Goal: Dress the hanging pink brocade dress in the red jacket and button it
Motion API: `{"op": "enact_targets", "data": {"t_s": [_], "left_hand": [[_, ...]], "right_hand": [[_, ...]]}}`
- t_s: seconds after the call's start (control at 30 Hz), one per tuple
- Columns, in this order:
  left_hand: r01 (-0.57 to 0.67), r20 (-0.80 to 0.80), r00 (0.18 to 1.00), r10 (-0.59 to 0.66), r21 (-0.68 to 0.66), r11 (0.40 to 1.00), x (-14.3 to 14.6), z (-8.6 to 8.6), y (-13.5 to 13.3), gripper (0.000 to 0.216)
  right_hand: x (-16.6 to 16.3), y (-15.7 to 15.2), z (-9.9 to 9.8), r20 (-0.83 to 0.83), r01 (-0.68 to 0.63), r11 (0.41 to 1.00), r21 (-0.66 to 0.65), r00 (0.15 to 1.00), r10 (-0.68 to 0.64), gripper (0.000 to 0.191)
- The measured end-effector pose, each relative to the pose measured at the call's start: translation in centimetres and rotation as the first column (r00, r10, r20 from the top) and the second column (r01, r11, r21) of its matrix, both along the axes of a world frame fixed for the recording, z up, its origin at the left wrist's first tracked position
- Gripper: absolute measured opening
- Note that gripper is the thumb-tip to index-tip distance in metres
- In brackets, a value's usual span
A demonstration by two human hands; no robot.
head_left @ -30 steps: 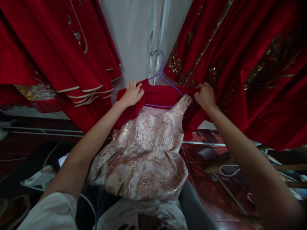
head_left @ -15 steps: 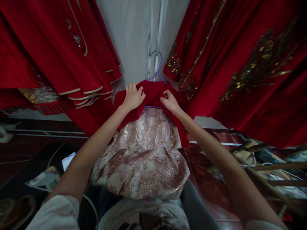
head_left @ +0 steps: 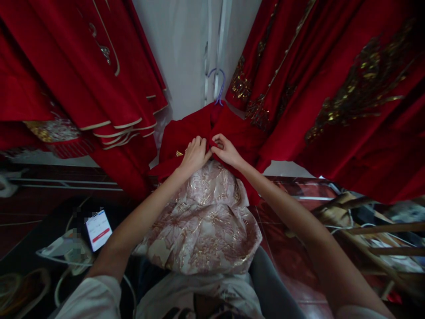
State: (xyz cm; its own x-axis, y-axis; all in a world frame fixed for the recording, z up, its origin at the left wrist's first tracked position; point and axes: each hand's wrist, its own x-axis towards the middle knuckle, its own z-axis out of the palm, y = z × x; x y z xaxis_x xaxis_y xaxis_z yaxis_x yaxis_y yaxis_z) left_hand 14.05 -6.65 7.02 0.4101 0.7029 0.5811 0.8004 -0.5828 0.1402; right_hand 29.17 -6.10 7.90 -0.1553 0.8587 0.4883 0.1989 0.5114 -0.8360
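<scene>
- Below the hook of the purple hanger (head_left: 219,98), the red jacket (head_left: 189,126) is being hung over the pink-and-gold dress (head_left: 206,226); the hanger's arms are being concealed by cloth.
- At the inner edge of the jacket's right front panel, cloth is being pinched by the right hand (head_left: 226,149), its fingers being held curled in towards the thumb with little gap.
- Over the opposite front edge, the left hand (head_left: 195,153) is being rested back upward, fingers bent, thumb pointed towards the right hand; whether cloth is being gripped underneath cannot be told.
- Between the hands, the jacket's front opening is being bracketed closely, its long axis being aligned from hanger hook to dress skirt; neither hand is being favoured as clearly nearer.
- On the left front panel, just beside the left hand, a gold ornament (head_left: 179,153) is being exposed.
- Near the right edge of the dark surface (head_left: 23,248), well apart from the grip, a lit phone (head_left: 98,230) is being supported.
</scene>
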Motion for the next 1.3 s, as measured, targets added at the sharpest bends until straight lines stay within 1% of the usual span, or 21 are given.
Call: {"op": "enact_targets", "data": {"t_s": [0.07,0.13,0.2,0.23,0.27,0.33,0.4,0.43,0.5,0.6,0.7,0.9,0.97,1.03,1.17,1.3], "left_hand": [[0.020,0.102,0.995,-0.017,-0.027,0.999,0.0,-0.1,0.1,0.017],[0.069,0.225,0.973,-0.053,-0.063,0.996,-0.1,-0.5,0.2,0.017],[0.119,0.360,0.929,-0.085,-0.074,0.990,-0.2,-0.9,0.4,0.021],[0.138,0.432,0.897,-0.095,-0.068,0.988,-0.3,-1.2,0.5,0.022],[0.158,0.500,0.859,-0.107,-0.059,0.986,-0.4,-1.4,0.6,0.023],[0.208,0.616,0.776,-0.136,-0.046,0.977,-0.5,-1.7,0.8,0.024],[0.276,0.685,0.711,-0.162,-0.059,0.959,-0.7,-1.9,0.8,0.025],[0.306,0.704,0.690,-0.169,-0.072,0.949,-0.8,-2.0,0.8,0.025],[0.334,0.718,0.675,-0.172,-0.089,0.938,-1.0,-2.0,0.6,0.022],[0.281,0.717,0.679,-0.154,-0.061,0.958,-1.1,-2.0,0.2,0.014],[0.244,0.713,0.686,-0.145,-0.038,0.969,-1.1,-1.9,0.1,0.009],[0.277,0.681,0.709,-0.182,-0.032,0.960,-1.3,-1.5,0.5,0.008],[0.276,0.655,0.733,-0.181,-0.043,0.960,-1.4,-1.2,0.4,0.008],[0.290,0.631,0.754,-0.184,-0.067,0.955,-1.4,-1.0,0.2,0.009],[0.341,0.636,0.746,-0.196,-0.112,0.933,-1.2,-0.7,-0.4,0.015],[0.326,0.646,0.744,-0.172,-0.126,0.937,-0.8,-0.6,-0.3,0.015]], "right_hand": [[-0.2,-0.3,-0.8,-0.049,0.048,0.998,0.030,0.998,-0.046,0.023],[-0.3,-0.5,-1.6,-0.084,0.126,0.990,0.057,0.989,-0.121,0.023],[-0.4,-0.6,-2.3,-0.105,0.179,0.981,0.077,0.980,-0.171,0.023],[-0.5,-0.6,-2.6,-0.111,0.186,0.979,0.080,0.978,-0.176,0.024],[-0.6,-0.7,-2.8,-0.114,0.174,0.982,0.076,0.980,-0.164,0.026],[-0.6,-0.8,-3.0,-0.119,0.108,0.993,0.052,0.988,-0.102,0.034],[-0.5,-0.9,-3.0,-0.132,0.044,0.999,0.022,0.990,-0.041,0.040],[-0.4,-1.1,-3.0,-0.146,0.027,1.000,0.009,0.989,-0.026,0.041],[-0.2,-1.3,-2.9,-0.181,0.023,1.000,-0.013,0.983,-0.024,0.041],[0.0,-1.7,-2.7,-0.218,0.047,0.998,-0.028,0.975,-0.052,0.040],[-0.1,-1.9,-2.5,-0.225,0.093,0.996,-0.011,0.970,-0.093,0.037],[-0.2,-1.9,-2.2,-0.272,0.102,0.995,0.001,0.957,-0.098,0.030],[-0.3,-2.0,-2.1,-0.267,0.124,0.992,0.023,0.957,-0.114,0.028],[-0.4,-2.1,-1.9,-0.249,0.174,0.983,0.051,0.956,-0.156,0.027],[-0.7,-2.2,-1.8,-0.190,0.250,0.966,0.058,0.953,-0.236,0.028],[-0.7,-2.3,-2.0,-0.165,0.267,0.962,0.052,0.953,-0.255,0.030]]}}
